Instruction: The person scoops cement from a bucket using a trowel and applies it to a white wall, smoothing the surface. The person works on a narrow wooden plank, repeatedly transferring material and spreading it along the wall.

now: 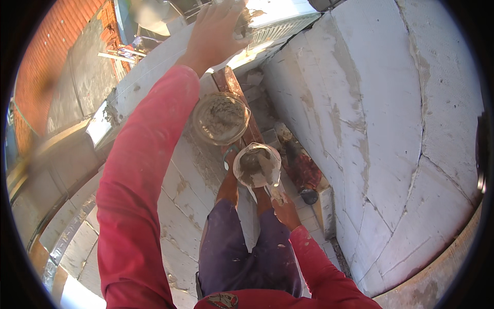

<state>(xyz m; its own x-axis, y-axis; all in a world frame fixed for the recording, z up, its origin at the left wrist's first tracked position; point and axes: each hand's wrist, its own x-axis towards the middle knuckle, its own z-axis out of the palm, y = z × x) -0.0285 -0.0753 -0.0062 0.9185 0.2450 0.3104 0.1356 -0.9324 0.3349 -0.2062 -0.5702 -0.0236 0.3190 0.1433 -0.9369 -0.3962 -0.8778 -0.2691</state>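
My left hand is stretched forward at the top of the view, fingers extended and apart, beside a grey smear of mortar at the wall's edge. Low in the middle, my right hand is closed round the handle of a trowel. The trowel's mortar-coated blade reaches into a small pale bucket, which holds grey wet mortar. A wider round bucket full of mortar stands just beyond it, near my sandalled foot.
A tall wall of pale blocks rises on the right, and another block wall runs along the left. A reddish-brown plank lies beneath the buckets. A red and dark shape lies lower down, unclear. Orange roofing shows far left.
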